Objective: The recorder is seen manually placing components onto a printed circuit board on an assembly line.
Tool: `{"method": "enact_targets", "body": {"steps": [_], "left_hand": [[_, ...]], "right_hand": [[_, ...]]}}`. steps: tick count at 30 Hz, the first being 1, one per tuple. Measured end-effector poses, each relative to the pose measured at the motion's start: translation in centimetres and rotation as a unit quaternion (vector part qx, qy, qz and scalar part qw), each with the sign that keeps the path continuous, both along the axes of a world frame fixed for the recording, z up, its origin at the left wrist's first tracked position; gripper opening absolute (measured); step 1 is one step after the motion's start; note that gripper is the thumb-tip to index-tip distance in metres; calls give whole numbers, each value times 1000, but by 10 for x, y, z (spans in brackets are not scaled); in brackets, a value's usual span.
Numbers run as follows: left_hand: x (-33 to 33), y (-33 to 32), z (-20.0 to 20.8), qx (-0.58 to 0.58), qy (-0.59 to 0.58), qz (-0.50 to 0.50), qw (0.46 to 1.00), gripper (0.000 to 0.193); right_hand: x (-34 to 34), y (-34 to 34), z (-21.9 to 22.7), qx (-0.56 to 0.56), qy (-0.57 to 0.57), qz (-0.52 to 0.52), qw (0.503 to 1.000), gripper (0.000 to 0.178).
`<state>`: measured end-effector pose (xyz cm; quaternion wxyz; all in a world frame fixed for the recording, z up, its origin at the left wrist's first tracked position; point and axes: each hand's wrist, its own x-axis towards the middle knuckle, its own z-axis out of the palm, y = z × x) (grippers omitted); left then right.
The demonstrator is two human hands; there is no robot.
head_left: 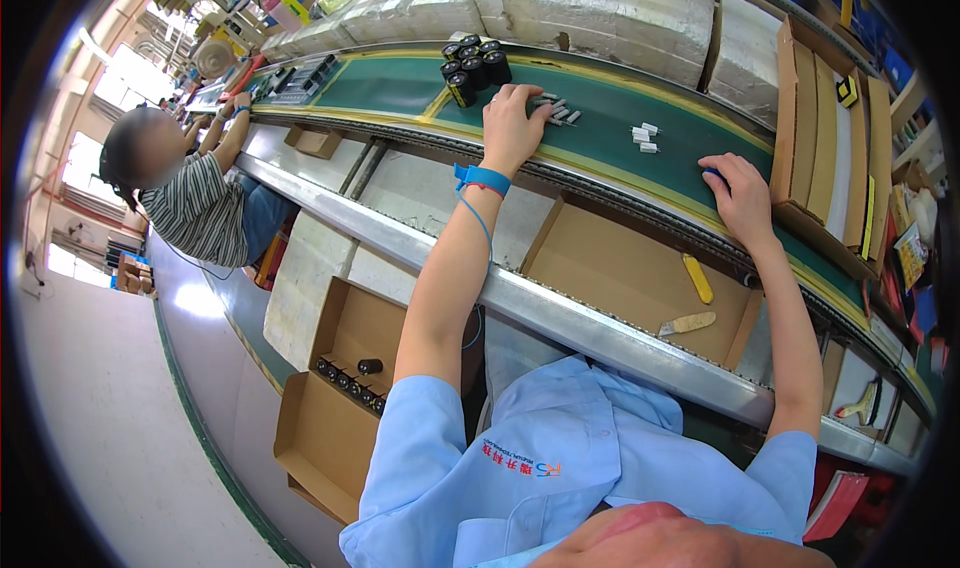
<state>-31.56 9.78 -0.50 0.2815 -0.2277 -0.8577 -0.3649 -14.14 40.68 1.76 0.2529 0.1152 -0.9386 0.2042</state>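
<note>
Right hand point(741, 196) grip unclear over hidden blue object; left hand point(512, 123) loose on small grey parts point(556, 111).

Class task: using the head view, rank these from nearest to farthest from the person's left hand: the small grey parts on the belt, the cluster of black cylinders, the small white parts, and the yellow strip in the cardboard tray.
1. Small grey parts: touching the left hand, at its fingertips.
2. Black cylinders: just beyond the hand, slightly left.
3. Small white parts: further right on the green belt.
4. Yellow strip: farthest, in the cardboard tray below the belt.
</note>
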Motion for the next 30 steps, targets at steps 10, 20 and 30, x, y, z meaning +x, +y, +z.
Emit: {"method": "enact_targets", "body": {"steps": [10,20,30], "left_hand": [[3,-4,6,-80,-80,-61,992,13],[-4,5,6,-39,-19,-109,993,18],[-11,-10,4,-62,-86,-135,985,19]], "right_hand": [[0,-3,0,-9,2,-6,1000,13],[1,4,-2,-1,19,-12,1000,12],[-1,5,-15,-3,47,-19,999,11]]}}
